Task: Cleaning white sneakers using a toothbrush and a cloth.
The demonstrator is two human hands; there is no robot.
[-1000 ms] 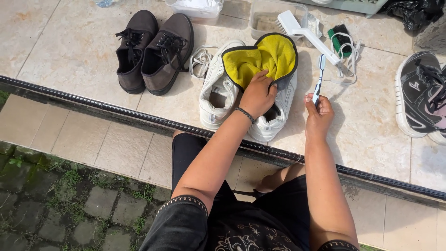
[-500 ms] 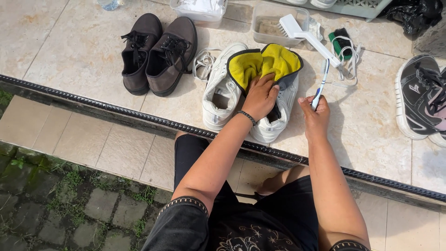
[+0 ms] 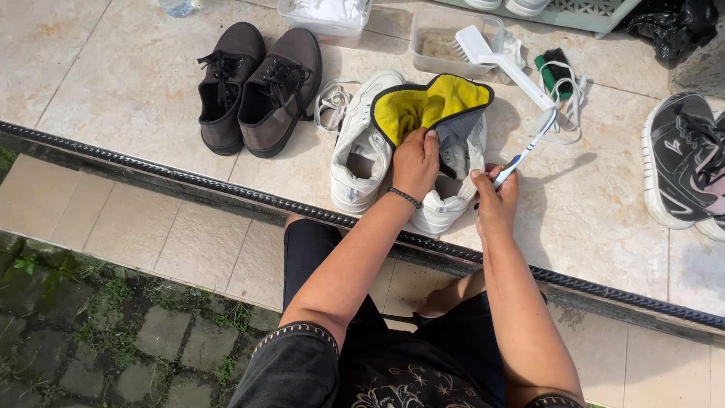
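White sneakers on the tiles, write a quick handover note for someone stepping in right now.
Left hand grips the yellow-and-grey cloth draped over the right white sneaker.
Right hand holds a toothbrush, head raised, off the shoe.
Left white sneaker lies alongside, laces pulled out beside it.
White scrub brush rests on a clear tub.
Done: laces out.
Left: whether either shoe has been scrubbed cannot be told.

clear plastic tub (image 3: 326, 17) top centre, second clear tub (image 3: 445, 41) beside it
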